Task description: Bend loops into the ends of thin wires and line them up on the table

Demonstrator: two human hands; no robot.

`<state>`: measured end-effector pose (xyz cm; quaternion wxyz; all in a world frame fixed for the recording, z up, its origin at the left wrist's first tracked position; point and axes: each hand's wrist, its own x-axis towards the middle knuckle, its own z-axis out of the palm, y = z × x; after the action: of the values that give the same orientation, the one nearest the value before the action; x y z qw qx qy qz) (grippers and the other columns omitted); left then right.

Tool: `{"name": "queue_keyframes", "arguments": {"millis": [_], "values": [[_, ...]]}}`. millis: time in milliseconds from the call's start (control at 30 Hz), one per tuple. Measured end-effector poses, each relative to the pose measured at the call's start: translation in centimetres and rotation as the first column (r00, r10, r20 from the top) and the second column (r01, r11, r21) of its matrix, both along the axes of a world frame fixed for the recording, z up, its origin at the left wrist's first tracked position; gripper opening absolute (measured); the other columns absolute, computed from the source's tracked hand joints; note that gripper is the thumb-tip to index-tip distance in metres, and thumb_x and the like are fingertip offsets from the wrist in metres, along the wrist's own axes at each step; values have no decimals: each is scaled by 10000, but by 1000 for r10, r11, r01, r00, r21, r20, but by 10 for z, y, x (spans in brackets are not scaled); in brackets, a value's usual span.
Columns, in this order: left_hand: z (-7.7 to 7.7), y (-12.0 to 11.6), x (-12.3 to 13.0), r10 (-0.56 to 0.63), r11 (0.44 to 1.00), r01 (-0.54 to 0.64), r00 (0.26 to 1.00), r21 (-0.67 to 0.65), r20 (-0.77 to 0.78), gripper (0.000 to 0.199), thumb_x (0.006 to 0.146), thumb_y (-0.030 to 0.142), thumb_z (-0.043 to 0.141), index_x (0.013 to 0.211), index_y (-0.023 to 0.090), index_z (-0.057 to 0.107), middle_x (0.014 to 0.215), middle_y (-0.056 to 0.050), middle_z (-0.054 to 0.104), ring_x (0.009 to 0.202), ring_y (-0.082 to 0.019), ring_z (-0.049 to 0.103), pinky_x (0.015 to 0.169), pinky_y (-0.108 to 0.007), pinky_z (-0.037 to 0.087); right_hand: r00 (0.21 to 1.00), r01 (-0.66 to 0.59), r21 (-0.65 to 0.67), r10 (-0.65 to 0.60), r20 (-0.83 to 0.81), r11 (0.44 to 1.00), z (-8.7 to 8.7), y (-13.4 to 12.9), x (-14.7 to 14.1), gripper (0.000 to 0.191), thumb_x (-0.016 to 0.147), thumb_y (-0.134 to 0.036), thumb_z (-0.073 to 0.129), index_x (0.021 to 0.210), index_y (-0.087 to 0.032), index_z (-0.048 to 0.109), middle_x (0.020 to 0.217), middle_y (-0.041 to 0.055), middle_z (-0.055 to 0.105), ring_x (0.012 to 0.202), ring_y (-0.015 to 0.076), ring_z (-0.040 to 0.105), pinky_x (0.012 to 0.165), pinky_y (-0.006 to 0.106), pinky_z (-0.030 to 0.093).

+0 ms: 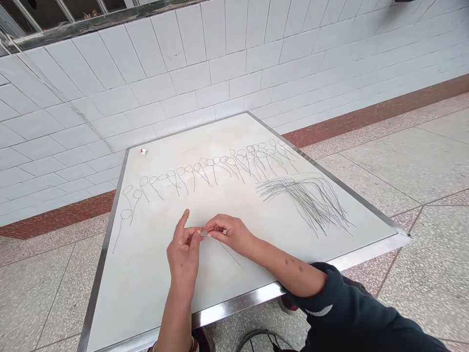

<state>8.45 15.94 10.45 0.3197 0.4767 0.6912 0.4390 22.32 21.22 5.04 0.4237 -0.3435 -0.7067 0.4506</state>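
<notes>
Near the front of the white table (146, 274), both hands meet around a thin dark wire (231, 255). My left hand (186, 242) pinches at the wire between thumb and a finger, with its index finger pointing up. My right hand (229, 233) is closed on the wire just to the right, its fingertips almost touching the left ones. The wire's free end trails down to the right below my right hand. Beyond the hands, a row of looped wires (188, 169) stretches across the table. A loose bundle of unlooped wires (306, 195) lies on the right.
A small red and white object (144, 152) sits at the table's far left corner. The table has a metal edge (234, 307). Behind it stands a white tiled wall (198, 80). A wheel-like round rim (262, 333) shows below the front edge.
</notes>
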Motion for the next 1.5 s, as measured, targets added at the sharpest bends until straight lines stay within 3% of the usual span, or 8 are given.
{"name": "queue_keyframes", "arguments": {"millis": [200,367,467,733,900,1067,1233,1500], "values": [[1,-2,-4,-46,998,38,978,-43,-204,501,854,408,519,1351,374,457,909,16,720,841,-224,617,695,-314,417,995,31,47,-36,98,998,0,-1,0,104,870,-203,576,914,-241,662,877,0,651,757,115,586,651,233,481],[-1,-3,-6,-69,998,66,970,-21,-232,490,862,381,526,1348,377,462,926,10,723,792,-213,609,637,-283,400,987,37,145,-59,152,989,2,1,1,118,870,-168,571,903,-232,664,853,1,653,760,116,589,681,236,476],[0,-2,-6,-58,998,53,984,-37,-171,489,851,370,544,1336,370,479,878,19,714,733,-183,597,669,-290,422,987,43,164,-68,147,985,2,0,1,138,871,-159,567,912,-241,670,841,-1,656,769,121,589,683,238,474],[8,0,-10,2,998,7,987,-57,163,565,800,389,617,1338,303,468,881,-1,690,845,-178,623,817,-335,454,999,28,136,-30,13,990,-5,-3,-1,190,874,-194,570,1038,-251,646,886,19,609,743,119,590,693,261,520],[8,1,-14,-1,998,15,977,-66,213,584,771,396,646,1324,287,492,813,7,683,830,-177,625,809,-331,450,995,23,289,-49,82,957,-10,-2,0,224,911,-174,498,1059,-253,647,870,31,597,752,125,572,666,261,507],[6,1,-13,5,998,9,976,-66,217,568,747,363,657,1292,267,531,794,-1,695,835,-182,623,820,-339,448,992,-32,475,-30,122,879,-14,0,1,263,924,-134,442,1043,-230,656,838,40,590,795,136,553,651,253,501],[7,1,-10,72,997,-69,972,-22,224,555,722,346,659,1261,252,565,774,-12,705,795,-195,633,798,-367,463,997,-10,500,-33,76,866,-15,0,0,242,938,-146,447,1067,-221,637,851,40,597,794,126,558,674,251,516],[8,3,-15,67,998,-64,969,-20,239,554,693,302,664,1237,226,587,746,-13,695,788,-199,643,808,-379,462,992,-23,559,-48,112,829,-19,-1,-4,245,935,-139,460,1063,-222,652,842,36,626,773,129,548,650,245,513]]}}
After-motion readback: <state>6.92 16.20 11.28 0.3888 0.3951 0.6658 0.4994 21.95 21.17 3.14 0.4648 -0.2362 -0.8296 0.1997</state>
